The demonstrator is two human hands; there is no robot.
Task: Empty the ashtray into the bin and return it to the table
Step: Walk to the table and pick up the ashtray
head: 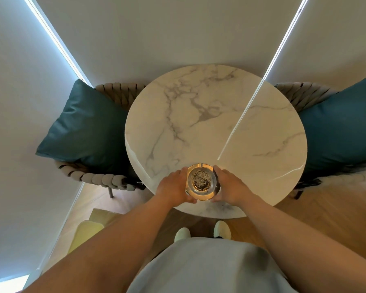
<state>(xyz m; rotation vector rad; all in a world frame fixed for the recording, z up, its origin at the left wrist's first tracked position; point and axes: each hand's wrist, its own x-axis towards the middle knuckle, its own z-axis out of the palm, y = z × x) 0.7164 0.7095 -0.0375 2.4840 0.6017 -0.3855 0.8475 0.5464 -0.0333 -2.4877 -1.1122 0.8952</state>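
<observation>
Head view, looking straight down. Round white marble-pattern table (216, 123) with grey veining, centre of frame. Clear round glass ashtray (201, 181) sits on the near edge of the tabletop, ash and dark debris still in its bowl. Can't tell if it's lifted off the surface or resting on it.

Left hand (173, 187) cups the ashtray's left side, fingers along the far rim, thumb curled round the near edge. Right hand (230, 187) mirrors it on the right side, fingers wrapped along the rim, thumb at the near edge. Both hands clamped on the ashtray, touching the glass on opposite sides. Both forearms bare, reaching in from the bottom of frame.

Teal cushion (82, 127) on a woven rope-backed chair (97, 178) left of the table. Second teal cushion (338, 127) on a matching chair (300, 94) right of it. Both chairs just beside the table edge.

Wooden floor (325, 212) below. Person's pale shoes (221, 229) near the table's near edge, grey shirt (209, 267) at bottom centre. Pale yellow object (86, 231) on the floor at lower left, possibly the bin; can't confirm. Bright light strip reflected across the tabletop's right half.
</observation>
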